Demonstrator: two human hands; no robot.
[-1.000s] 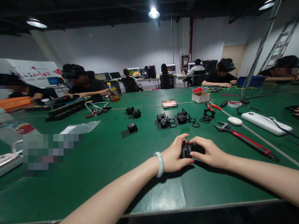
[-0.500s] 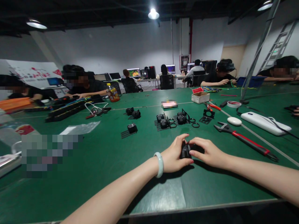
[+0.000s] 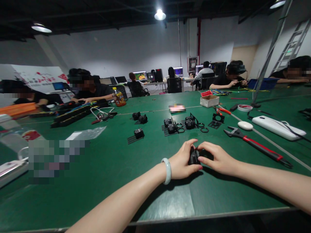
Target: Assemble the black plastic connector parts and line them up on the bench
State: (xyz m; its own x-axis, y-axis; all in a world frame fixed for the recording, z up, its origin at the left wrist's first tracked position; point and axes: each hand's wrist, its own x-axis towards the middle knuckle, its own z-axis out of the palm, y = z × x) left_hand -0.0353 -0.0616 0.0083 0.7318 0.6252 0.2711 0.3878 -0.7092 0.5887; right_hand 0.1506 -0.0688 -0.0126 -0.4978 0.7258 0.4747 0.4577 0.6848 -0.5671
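Both my hands meet on a small black plastic part (image 3: 194,157) resting on the green table (image 3: 102,168). My left hand (image 3: 182,160), with a pale jade bangle (image 3: 166,171) on its wrist, wraps the part's left side. From the right, my right hand (image 3: 216,157) pinches it with curled fingers. Most of the part is hidden between the fingers. More black parts of the same kind (image 3: 171,127) and loose black rings (image 3: 204,129) lie just beyond my hands.
An adjustable wrench with a red handle (image 3: 255,145) lies to the right, next to a white mouse (image 3: 245,125) and a white power bank (image 3: 278,127). A small cardboard box (image 3: 209,100), tape roll (image 3: 244,107) and clear bag (image 3: 86,133) sit farther off. Other people work around the table.
My hands stay on the black part almost unmoved. The view has shifted slightly.
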